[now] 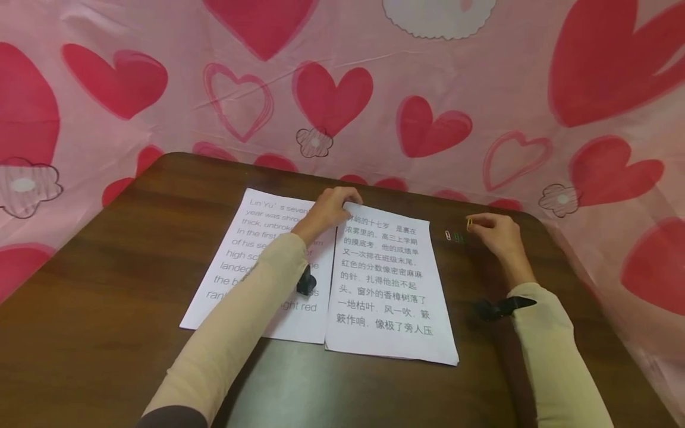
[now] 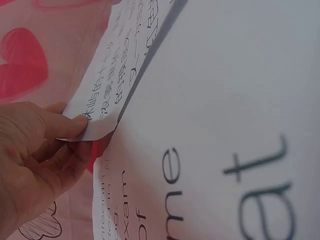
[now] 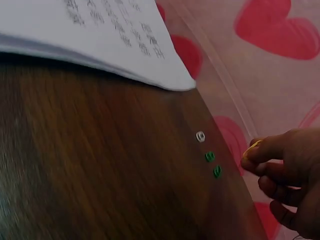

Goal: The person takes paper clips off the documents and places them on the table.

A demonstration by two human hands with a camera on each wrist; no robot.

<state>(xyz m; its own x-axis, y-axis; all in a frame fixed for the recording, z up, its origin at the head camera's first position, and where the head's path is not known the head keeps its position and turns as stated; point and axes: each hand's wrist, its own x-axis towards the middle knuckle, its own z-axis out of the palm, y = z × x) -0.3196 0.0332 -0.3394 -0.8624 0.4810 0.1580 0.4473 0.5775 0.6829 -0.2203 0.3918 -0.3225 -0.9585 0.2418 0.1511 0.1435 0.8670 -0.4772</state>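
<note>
My left hand pinches the top left corner of the right-hand stack of paper, printed with Chinese text. In the left wrist view the thumb of the left hand lies on top of that corner, which is raised a little, with fingers beneath. My right hand pinches a yellow paper clip between thumb and forefinger, above the table. Beside it on the table lie a white paper clip and two green paper clips.
Left of the Chinese sheets lies a stack with English text, partly under the left forearm. Both stacks rest on a dark brown wooden table. A pink cloth with red hearts hangs behind the table's far edge.
</note>
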